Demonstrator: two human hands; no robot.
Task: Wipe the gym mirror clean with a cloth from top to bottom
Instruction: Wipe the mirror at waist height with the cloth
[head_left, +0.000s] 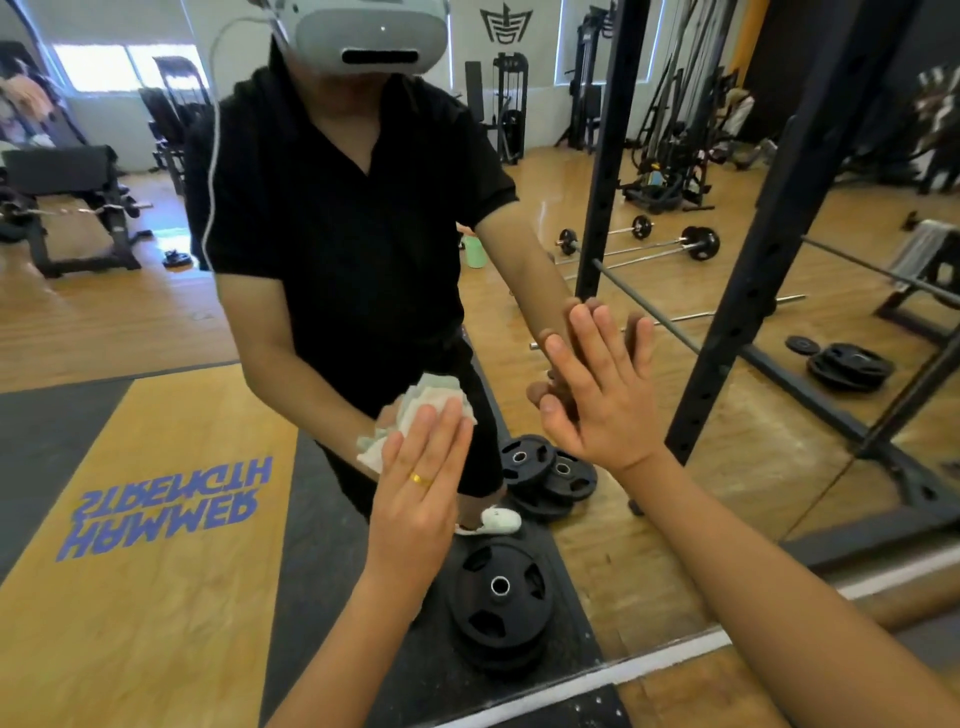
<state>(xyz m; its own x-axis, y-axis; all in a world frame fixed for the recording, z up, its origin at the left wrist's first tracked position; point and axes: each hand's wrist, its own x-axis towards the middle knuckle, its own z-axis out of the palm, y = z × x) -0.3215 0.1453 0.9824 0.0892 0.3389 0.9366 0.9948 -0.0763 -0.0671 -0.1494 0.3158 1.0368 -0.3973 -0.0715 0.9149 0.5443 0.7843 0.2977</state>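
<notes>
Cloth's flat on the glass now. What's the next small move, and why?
Probably slide the left hand straight down, pressing the cloth toward the bottom edge of the mirror. Its straight fingers pin the cloth flat on the glass, more glass lies below it, and the right hand braces flat alongside.

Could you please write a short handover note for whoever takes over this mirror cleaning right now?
Left hand: open, straight fingers pressing the cloth flat against the mirror.
Right hand: open, palm flat on the mirror beside it, holding nothing.
Done: cannot tell which areas are wiped; the cloth sits low, not far above the mirror's bottom edge.
Left: probably wipe down to that edge, then check higher up for streaks.
</notes>
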